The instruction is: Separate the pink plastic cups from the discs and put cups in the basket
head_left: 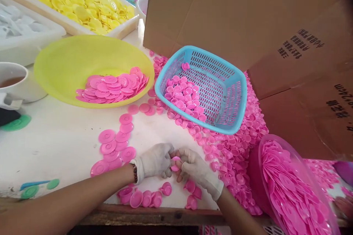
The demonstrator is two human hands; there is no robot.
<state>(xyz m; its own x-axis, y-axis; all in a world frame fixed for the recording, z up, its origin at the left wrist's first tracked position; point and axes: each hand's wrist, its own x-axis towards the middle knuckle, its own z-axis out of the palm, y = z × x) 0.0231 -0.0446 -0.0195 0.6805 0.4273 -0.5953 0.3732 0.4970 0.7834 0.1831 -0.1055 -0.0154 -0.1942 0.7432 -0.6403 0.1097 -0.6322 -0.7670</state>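
Observation:
My left hand (158, 162) and my right hand (197, 170), both in white fingerless gloves, meet low in the middle of the head view. Their fingertips pinch a small pink toy cup (175, 163) between them, partly covered by the fingers. Several pink cups (146, 198) sit near the table edge below my left hand, and a few more (191, 202) lie under my right hand. Flat pink saucers (108, 147) are laid out overlapping to the left of my left hand.
A blue basket (200, 126) partly filled with pink cups stands ahead, beside a yellow bowl (66, 62) of pink saucers. Loose cups (234, 154) heap at right, next to a pink tub (256, 169). A cardboard box (220, 18) walls the back; a white mug (27, 84) stands left.

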